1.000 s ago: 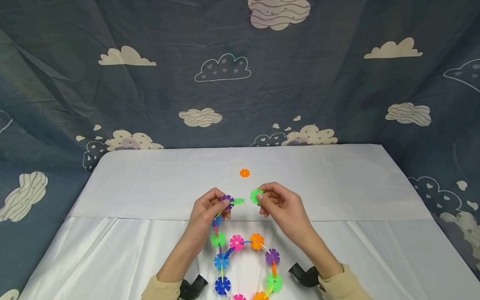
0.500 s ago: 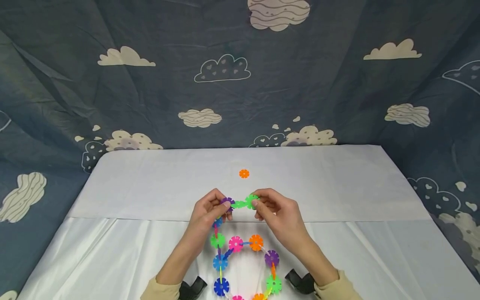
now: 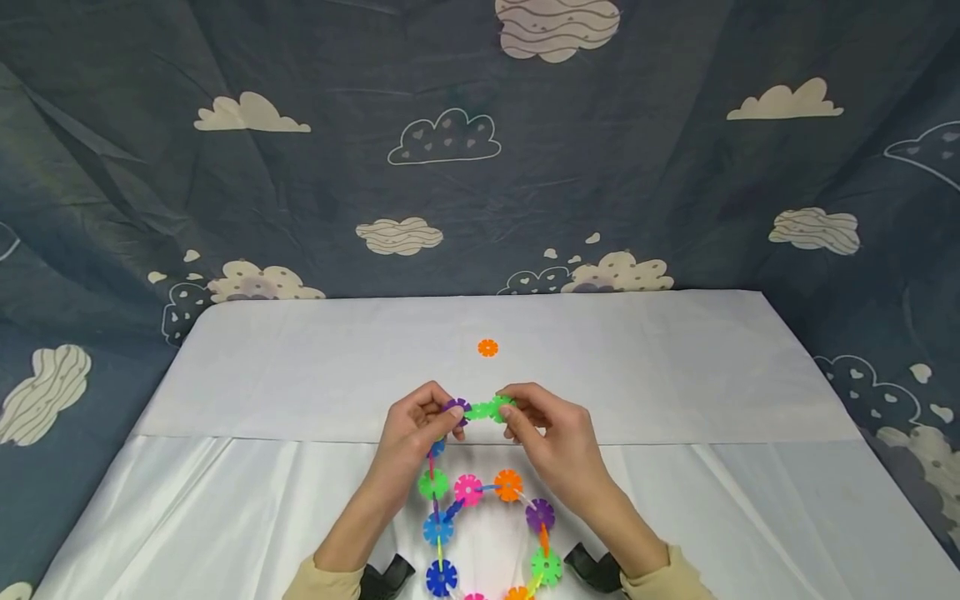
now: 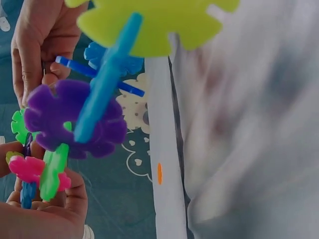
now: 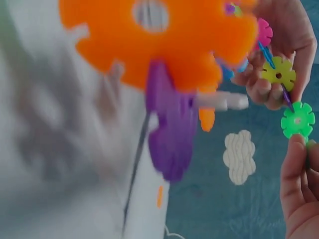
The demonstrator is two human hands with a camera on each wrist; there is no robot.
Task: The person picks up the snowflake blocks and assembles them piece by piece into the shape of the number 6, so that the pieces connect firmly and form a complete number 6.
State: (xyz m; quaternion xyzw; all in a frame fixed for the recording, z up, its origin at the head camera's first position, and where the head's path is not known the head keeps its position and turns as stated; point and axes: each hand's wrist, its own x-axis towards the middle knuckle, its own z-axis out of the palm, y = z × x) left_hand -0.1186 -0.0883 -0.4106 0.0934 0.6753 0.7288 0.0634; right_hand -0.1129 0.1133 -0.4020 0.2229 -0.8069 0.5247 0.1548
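Note:
In the head view, my left hand (image 3: 416,425) pinches a purple notched plastic disc (image 3: 457,409), the upper end of a chain of interlocking snowflake discs. A green disc (image 3: 477,412) sticks out from it to the right. My right hand (image 3: 558,437) pinches another green disc (image 3: 498,407) between thumb and fingers, its edge right at the first green one. From the left hand the chain runs down past a green disc (image 3: 433,484) to a light-blue disc (image 3: 438,528), part of a ring of discs. In the right wrist view, the right fingertips grip the bright green disc (image 5: 298,121).
A loose orange disc (image 3: 488,347) lies farther back on the white-covered table (image 3: 315,358). The ring's lower part runs out of the head view. Black straps (image 3: 592,568) hang at both wrists. A dark cloud-print cloth (image 3: 315,192) stands behind the table.
The right hand has moved left, bringing its green disc from a gap up against the green disc on the chain. The left hand has barely moved.

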